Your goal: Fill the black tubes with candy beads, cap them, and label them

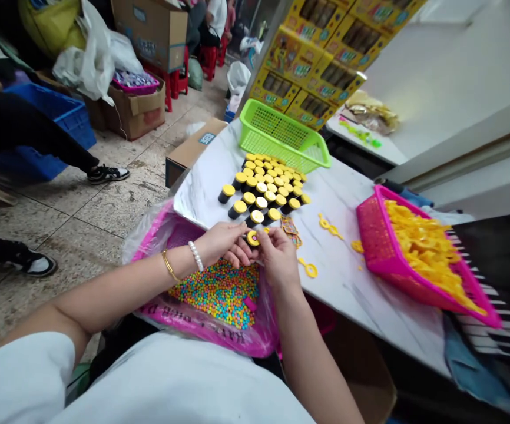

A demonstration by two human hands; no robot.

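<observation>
My left hand, with a pearl bracelet and a gold bangle at the wrist, is closed around a small black tube with a yellow top. The top faces up and shows a dark round centre. Against its right side, my right hand pinches with thumb and fingers; a bit of yellow shows at the fingertips, mostly hidden. Just beyond my hands stand several black tubes with yellow caps, upright in a group on the white table. Below my hands, colourful candy balls fill a plastic-lined pink tray.
Yellow ring-ended pieces and small printed packets lie on the table. A pink basket of yellow parts stands right, a green basket at the back before stacked yellow boxes. Another person's leg extends at left.
</observation>
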